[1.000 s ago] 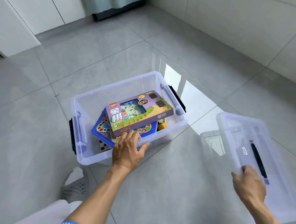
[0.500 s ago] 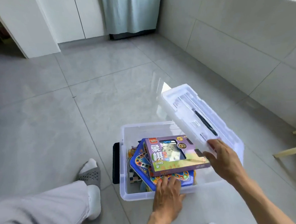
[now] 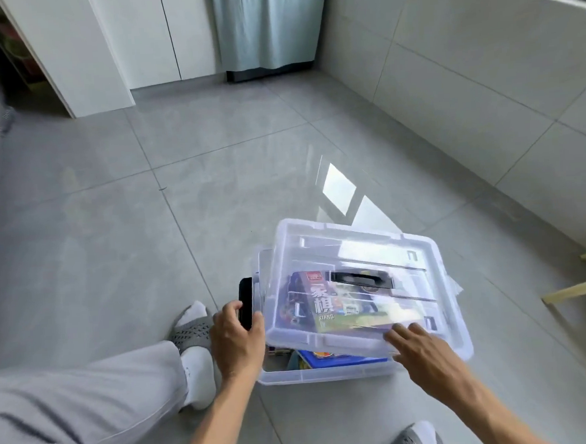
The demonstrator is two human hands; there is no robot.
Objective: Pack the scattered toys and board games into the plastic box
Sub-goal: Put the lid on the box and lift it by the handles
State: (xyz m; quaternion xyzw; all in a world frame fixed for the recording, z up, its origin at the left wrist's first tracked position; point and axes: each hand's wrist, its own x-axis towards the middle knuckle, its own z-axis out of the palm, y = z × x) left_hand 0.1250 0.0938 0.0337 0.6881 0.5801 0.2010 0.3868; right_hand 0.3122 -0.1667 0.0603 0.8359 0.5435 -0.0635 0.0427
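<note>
A clear plastic box stands on the grey floor between my feet. Its clear lid with a black handle lies askew on top, shifted to the right and not seated. Through the lid I see a purple board game box; a blue game board shows in the gap at the near edge. My left hand grips the black latch on the box's left end. My right hand rests on the lid's near right edge with fingers spread.
My left leg in grey trousers and a slippered foot sit just left of the box; my other slipper is at the bottom. A tiled wall runs along the right. Wooden furniture legs stand at far right.
The lid, held tilted above the box by my right hand, now lies over the box. My left hand moved from the near rim to the left latch.
</note>
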